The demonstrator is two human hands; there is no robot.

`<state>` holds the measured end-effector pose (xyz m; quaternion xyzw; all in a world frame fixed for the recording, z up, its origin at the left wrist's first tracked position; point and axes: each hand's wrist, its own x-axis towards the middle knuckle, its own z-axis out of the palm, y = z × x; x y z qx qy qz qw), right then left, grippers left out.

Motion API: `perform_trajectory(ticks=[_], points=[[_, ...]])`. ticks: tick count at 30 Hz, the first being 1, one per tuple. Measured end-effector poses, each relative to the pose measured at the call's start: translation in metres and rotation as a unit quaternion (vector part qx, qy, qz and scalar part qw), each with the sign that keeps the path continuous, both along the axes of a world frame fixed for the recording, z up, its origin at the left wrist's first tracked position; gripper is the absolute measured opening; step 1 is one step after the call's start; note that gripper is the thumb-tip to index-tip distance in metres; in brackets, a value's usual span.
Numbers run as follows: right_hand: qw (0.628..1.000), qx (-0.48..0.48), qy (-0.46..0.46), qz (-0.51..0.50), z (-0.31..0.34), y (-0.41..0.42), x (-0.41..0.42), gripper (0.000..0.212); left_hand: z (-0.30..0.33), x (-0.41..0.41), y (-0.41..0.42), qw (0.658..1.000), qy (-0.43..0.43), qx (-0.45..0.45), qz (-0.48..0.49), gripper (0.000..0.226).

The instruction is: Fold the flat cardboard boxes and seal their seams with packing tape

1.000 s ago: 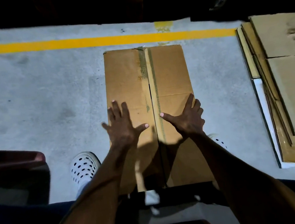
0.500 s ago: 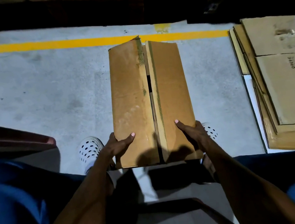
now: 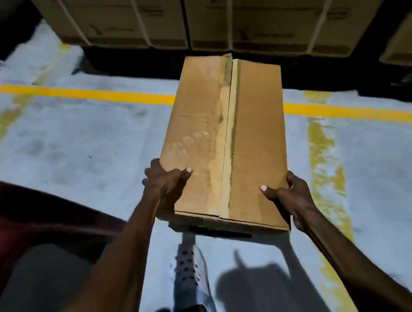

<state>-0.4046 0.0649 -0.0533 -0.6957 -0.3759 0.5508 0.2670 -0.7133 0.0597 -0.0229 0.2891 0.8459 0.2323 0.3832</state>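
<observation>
Strapped cartons (image 3: 233, 9) block ahead; chair (image 3: 12, 218) left

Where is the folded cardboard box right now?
In the head view the cardboard box sits center frame, held above the floor between the left hand and right hand, its far end reaching past the yellow floor line.

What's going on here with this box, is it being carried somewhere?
A person holds a brown rectangular cardboard box off the grey concrete floor, left hand gripping its left edge, right hand its right edge. Its centre seam looks taped. Strapped cartons stand beyond the yellow floor line.
</observation>
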Motion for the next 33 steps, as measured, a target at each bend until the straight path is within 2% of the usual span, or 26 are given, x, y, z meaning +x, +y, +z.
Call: perform_trajectory(ticks=[3,6,8,11,15,20,23,27,30,33], points=[[0.998,0.031,0.029,0.05,-0.007,0.039,-0.084,0.086,0.008,-0.081,0.041,0.998,0.052,-0.002,0.021,0.103],[0.995,0.059,0.023,0.081,-0.025,0.075,-0.16,0.099,0.008,-0.144,0.08,0.986,0.16,-0.033,0.028,0.081],[0.991,0.081,0.024,0.106,-0.045,0.097,-0.201,0.092,0.005,-0.177,0.103,0.974,0.215,-0.058,0.036,0.081],[0.984,0.119,-0.004,0.132,-0.059,0.114,-0.238,0.083,-0.024,-0.212,0.12,0.974,0.206,-0.085,0.03,0.088],[0.96,0.196,-0.078,0.183,-0.064,0.115,-0.265,0.062,-0.069,-0.237,0.119,0.969,0.228,-0.079,0.046,0.071],[0.956,0.215,-0.103,0.172,-0.06,0.121,-0.288,0.066,-0.08,-0.262,0.121,0.972,0.234,-0.001,0.015,0.073],[0.957,0.195,-0.084,0.198,-0.049,0.117,-0.278,0.071,-0.077,-0.253,0.118,0.97,0.241,0.03,0.016,0.061],[0.95,0.19,-0.06,0.241,-0.017,0.101,-0.237,0.087,-0.049,-0.209,0.107,0.959,0.25,0.133,-0.005,0.055],[0.937,0.195,-0.102,0.271,0.014,0.088,-0.182,0.09,-0.003,-0.145,0.1,0.917,0.314,0.231,-0.082,0.04],[0.915,0.195,-0.169,0.309,0.049,0.069,-0.106,0.089,0.031,-0.063,0.088,0.872,0.31,0.294,-0.237,0.041]])
